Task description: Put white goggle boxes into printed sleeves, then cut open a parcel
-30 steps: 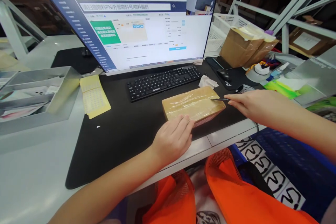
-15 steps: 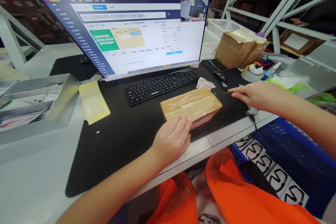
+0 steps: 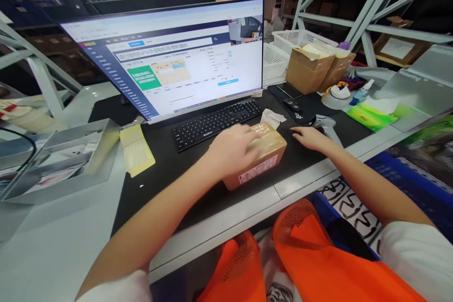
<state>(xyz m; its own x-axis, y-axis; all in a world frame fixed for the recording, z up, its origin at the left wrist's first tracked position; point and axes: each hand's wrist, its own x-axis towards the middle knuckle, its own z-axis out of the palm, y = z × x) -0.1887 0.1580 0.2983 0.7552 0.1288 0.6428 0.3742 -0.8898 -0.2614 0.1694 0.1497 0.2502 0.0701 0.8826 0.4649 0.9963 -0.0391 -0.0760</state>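
A small cardboard box (image 3: 267,148) wrapped in shiny clear tape lies on the black desk mat, a white label on its near side. My left hand (image 3: 235,148) rests over the box's left part, fingers bent across the top; motion smears them. Just right of the box, my right hand (image 3: 311,138) is low over the mat, its fingertips closed at a thin dark tool that barely shows against the black. Beside that hand lies a grey-white handheld scanner (image 3: 325,125). Crumpled white paper (image 3: 272,118) touches the box's far edge.
Behind the box are a black keyboard (image 3: 219,122) and a monitor (image 3: 198,66). A mouse (image 3: 293,105), open cartons (image 3: 309,71) and white baskets (image 3: 278,59) stand right. Yellow label sheets (image 3: 137,151) and a grey divided tray (image 3: 102,165) lie left.
My left hand has moved from the box's near edge up over its top. My right hand has come lower and closer to the box. The camera view has tilted up.
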